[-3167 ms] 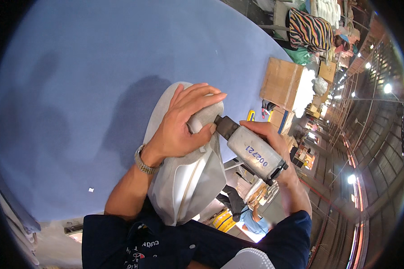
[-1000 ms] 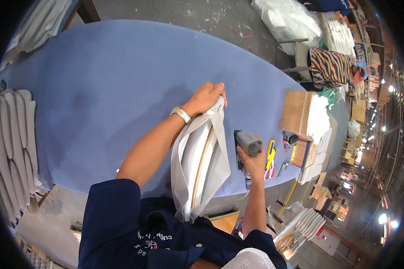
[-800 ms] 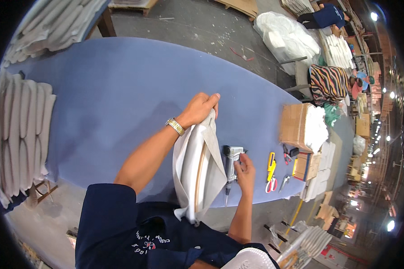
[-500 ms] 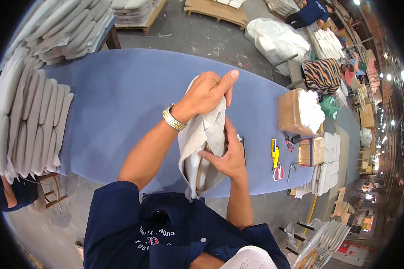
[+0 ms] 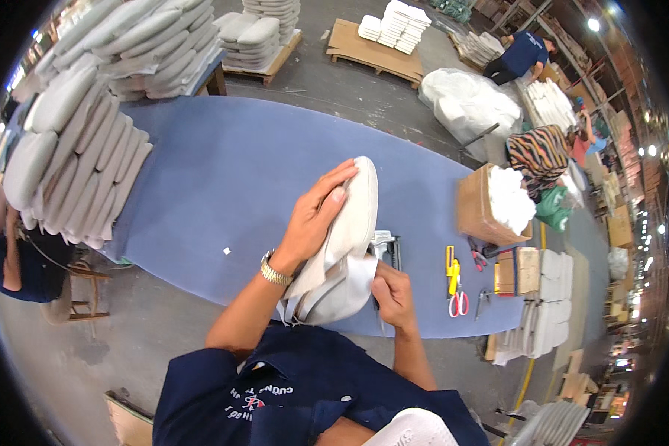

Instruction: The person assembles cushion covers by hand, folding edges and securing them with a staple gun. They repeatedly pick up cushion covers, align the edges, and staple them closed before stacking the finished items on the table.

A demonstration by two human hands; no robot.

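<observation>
A padded seat cushion (image 5: 358,212) with a light grey fabric cover stands tilted on edge above the blue table, close to my body. My left hand (image 5: 314,217) grips its upper part, fingers laid along the padded side and thumb on the cover. Lower down, a loose flap of the cover (image 5: 353,276) folds back, showing its pale inner side. My right hand (image 5: 394,296) is closed in a fist at the edge of this flap; its fingertips are partly hidden. A staple gun (image 5: 385,245) lies on the table just beyond my right hand.
A yellow cutter (image 5: 453,262), red-handled scissors (image 5: 459,303) and pliers (image 5: 477,253) lie to the right, near a cardboard box (image 5: 474,204) of white stuffing. Grey cushions (image 5: 100,163) are stacked at the left end. Other people work at the far right and left edge.
The cushion has turned, its padded side now up and to the right. My left hand moved down along it. My right hand went from inside the cover to a fist at its edge.
</observation>
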